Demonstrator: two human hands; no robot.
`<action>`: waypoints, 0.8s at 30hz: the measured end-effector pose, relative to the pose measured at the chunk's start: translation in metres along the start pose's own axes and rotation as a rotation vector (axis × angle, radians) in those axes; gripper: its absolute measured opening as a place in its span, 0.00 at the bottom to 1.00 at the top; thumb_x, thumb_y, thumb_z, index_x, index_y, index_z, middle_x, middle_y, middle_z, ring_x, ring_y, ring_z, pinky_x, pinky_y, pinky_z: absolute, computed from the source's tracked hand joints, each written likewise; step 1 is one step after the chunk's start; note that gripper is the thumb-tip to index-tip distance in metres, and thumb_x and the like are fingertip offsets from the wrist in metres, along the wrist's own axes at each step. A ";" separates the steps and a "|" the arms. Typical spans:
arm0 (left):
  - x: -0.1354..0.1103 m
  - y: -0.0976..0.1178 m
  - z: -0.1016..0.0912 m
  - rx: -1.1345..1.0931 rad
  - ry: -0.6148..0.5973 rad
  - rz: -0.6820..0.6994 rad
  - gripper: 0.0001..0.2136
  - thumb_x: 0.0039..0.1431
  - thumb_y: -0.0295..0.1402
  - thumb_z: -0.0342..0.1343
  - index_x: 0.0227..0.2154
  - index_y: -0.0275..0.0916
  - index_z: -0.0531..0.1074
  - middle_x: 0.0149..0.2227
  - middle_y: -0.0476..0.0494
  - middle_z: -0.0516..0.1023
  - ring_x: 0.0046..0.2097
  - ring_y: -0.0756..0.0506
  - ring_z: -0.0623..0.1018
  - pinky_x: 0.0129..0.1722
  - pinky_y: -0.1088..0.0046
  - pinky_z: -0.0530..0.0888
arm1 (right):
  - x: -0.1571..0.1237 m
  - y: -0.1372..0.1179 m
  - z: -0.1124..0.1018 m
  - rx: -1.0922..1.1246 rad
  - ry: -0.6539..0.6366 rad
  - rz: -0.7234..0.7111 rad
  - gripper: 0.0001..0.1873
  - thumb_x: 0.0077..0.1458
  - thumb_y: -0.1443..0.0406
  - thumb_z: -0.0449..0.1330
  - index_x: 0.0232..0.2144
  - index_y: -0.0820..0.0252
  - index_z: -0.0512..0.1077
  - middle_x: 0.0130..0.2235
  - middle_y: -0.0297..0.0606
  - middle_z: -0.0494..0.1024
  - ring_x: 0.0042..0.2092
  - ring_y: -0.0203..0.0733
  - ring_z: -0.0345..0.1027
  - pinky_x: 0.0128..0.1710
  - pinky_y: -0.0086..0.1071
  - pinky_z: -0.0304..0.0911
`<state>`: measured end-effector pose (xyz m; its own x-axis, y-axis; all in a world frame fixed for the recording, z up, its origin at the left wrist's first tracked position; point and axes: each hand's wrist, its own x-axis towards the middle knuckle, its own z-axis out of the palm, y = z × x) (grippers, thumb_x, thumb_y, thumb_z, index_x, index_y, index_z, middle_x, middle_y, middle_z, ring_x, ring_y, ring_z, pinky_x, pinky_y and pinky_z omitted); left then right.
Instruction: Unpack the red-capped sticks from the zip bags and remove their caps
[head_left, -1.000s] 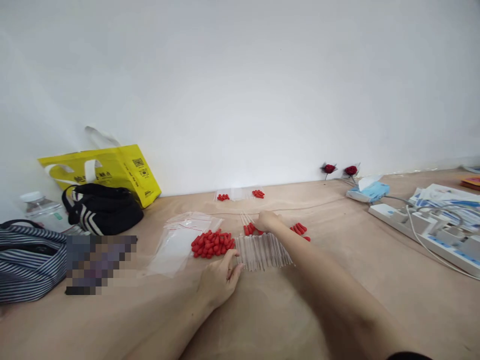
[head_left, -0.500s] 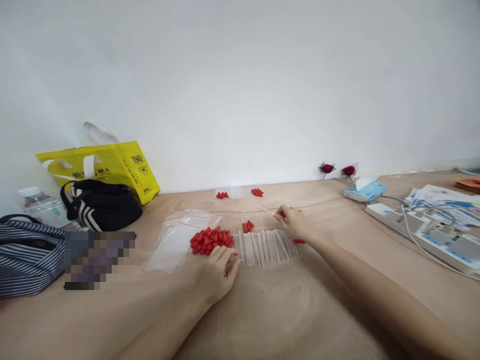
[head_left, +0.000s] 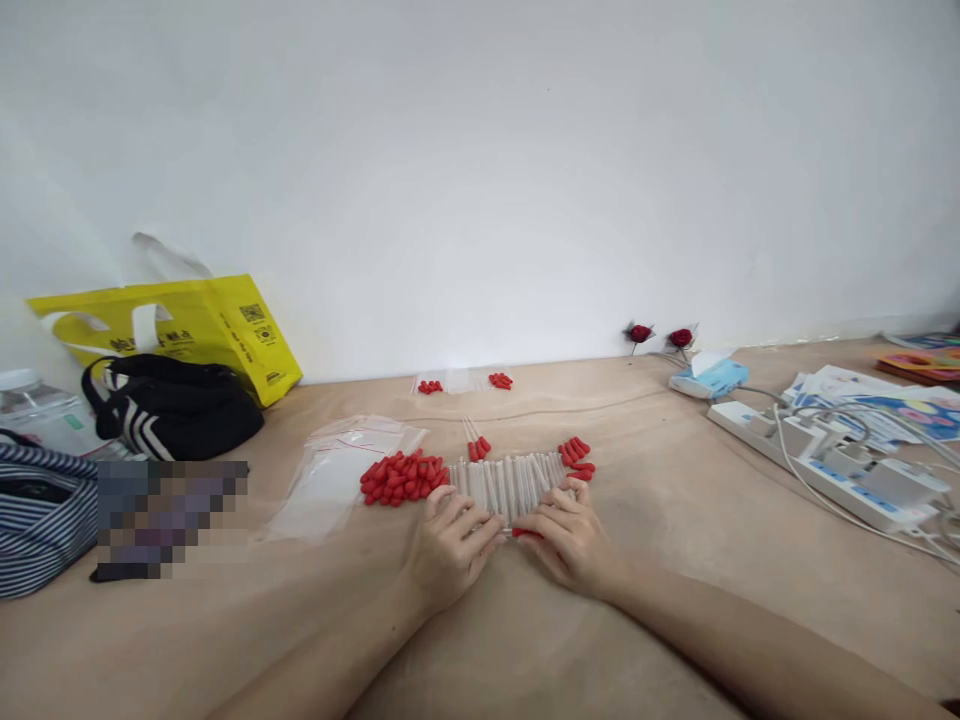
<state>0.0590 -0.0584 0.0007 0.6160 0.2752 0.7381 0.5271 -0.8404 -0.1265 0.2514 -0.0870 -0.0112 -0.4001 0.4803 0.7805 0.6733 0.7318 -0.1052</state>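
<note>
A row of clear thin tubes (head_left: 504, 480) lies on the tan table (head_left: 675, 520) in front of me. My left hand (head_left: 450, 548) rests at the row's near left end, fingers curled down on the tubes. My right hand (head_left: 566, 540) is at the near right end, pinching a small red piece (head_left: 525, 533), with a thin tube seemingly attached. A heap of red caps (head_left: 397, 477) lies left of the row. A smaller group of red caps (head_left: 576, 456) lies at its right. Three capped tubes (head_left: 475, 441) lie just behind.
Empty clear zip bags (head_left: 337, 475) lie left of the caps. Further left are a black bag (head_left: 172, 415), a yellow bag (head_left: 187, 325) and a striped bag (head_left: 41, 525). A power strip with cables (head_left: 832, 465), papers and a tissue pack (head_left: 709, 379) are on the right. More caps (head_left: 500, 380) lie near the wall.
My right hand came back from behind the tube row to its near right end, beside my left hand, bringing a red-tipped piece. The view shifted slightly right.
</note>
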 end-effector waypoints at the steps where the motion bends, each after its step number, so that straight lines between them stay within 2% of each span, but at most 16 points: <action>1: -0.001 0.000 -0.001 0.001 0.000 0.008 0.04 0.54 0.31 0.52 0.31 0.42 0.72 0.24 0.52 0.74 0.31 0.49 0.69 0.44 0.62 0.59 | -0.001 -0.001 0.001 -0.007 0.001 0.000 0.07 0.53 0.65 0.54 0.36 0.59 0.69 0.25 0.31 0.73 0.31 0.35 0.60 0.42 0.38 0.45; 3: -0.002 0.001 -0.004 0.015 -0.017 0.027 0.04 0.55 0.31 0.52 0.28 0.42 0.71 0.21 0.53 0.72 0.29 0.50 0.68 0.42 0.63 0.59 | -0.003 -0.001 0.000 -0.035 -0.006 0.002 0.09 0.52 0.63 0.55 0.37 0.57 0.69 0.24 0.31 0.73 0.32 0.36 0.60 0.44 0.40 0.43; 7: -0.002 0.005 -0.013 0.070 -0.111 0.038 0.08 0.57 0.31 0.49 0.25 0.40 0.70 0.19 0.53 0.70 0.27 0.51 0.67 0.39 0.65 0.59 | -0.004 -0.003 -0.005 -0.062 -0.057 0.026 0.05 0.52 0.63 0.55 0.31 0.53 0.72 0.23 0.29 0.72 0.31 0.35 0.60 0.46 0.43 0.41; 13: -0.003 0.010 -0.023 0.089 -0.207 0.000 0.10 0.59 0.31 0.46 0.24 0.41 0.70 0.20 0.52 0.71 0.28 0.51 0.68 0.38 0.66 0.58 | -0.006 -0.003 -0.008 -0.034 -0.099 -0.011 0.06 0.51 0.65 0.54 0.28 0.52 0.72 0.21 0.30 0.70 0.31 0.36 0.59 0.46 0.44 0.41; 20: -0.004 0.014 -0.024 0.058 -0.167 0.020 0.09 0.58 0.30 0.47 0.26 0.40 0.70 0.20 0.51 0.71 0.28 0.50 0.67 0.34 0.68 0.57 | -0.006 -0.003 -0.008 0.028 -0.160 -0.052 0.08 0.49 0.67 0.53 0.28 0.51 0.71 0.21 0.29 0.70 0.32 0.37 0.60 0.47 0.45 0.41; 24: -0.008 0.008 -0.024 0.048 -0.131 -0.010 0.10 0.57 0.31 0.47 0.23 0.40 0.69 0.19 0.50 0.71 0.26 0.50 0.65 0.29 0.69 0.57 | -0.006 0.006 -0.018 0.074 -0.194 -0.047 0.09 0.51 0.67 0.52 0.30 0.50 0.72 0.23 0.30 0.72 0.35 0.38 0.61 0.48 0.46 0.39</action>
<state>0.0440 -0.0785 0.0094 0.6803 0.3447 0.6469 0.5591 -0.8147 -0.1538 0.2692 -0.0941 -0.0055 -0.5469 0.5238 0.6531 0.6064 0.7857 -0.1224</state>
